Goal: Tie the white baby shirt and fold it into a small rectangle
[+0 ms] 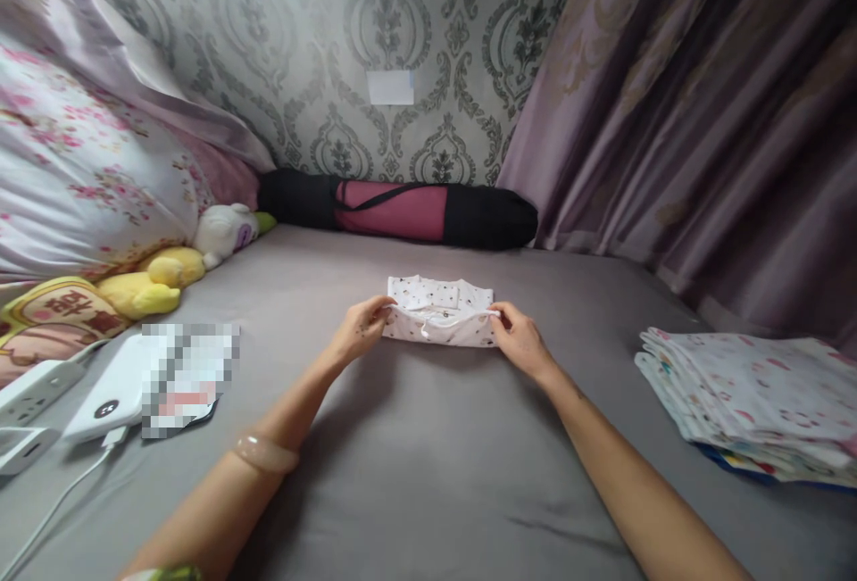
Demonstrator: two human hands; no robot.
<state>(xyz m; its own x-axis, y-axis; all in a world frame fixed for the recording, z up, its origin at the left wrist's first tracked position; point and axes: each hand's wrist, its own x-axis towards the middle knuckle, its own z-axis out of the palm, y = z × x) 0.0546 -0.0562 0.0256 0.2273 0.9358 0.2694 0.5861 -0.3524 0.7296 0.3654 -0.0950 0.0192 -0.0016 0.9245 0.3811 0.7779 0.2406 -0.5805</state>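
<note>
A small white garment (438, 331) with a scattered dark and tan print lies partly folded on the grey sheet. A little white bow or drawstring shows at the middle of its near edge. My left hand (365, 324) pinches the left end of that edge between thumb and fingers. At the right end, my right hand (519, 336) grips the same edge, so the fabric is stretched between the two and sags slightly in the middle. The back part of the cloth rests flat behind it.
A stack of folded printed cloths (750, 394) sits at the right. On the left are a white power bank (120, 385), a phone (191, 385), a power strip (40, 389) and plush toys (144, 282). A black and pink roll bag (395, 208) lies along the wall.
</note>
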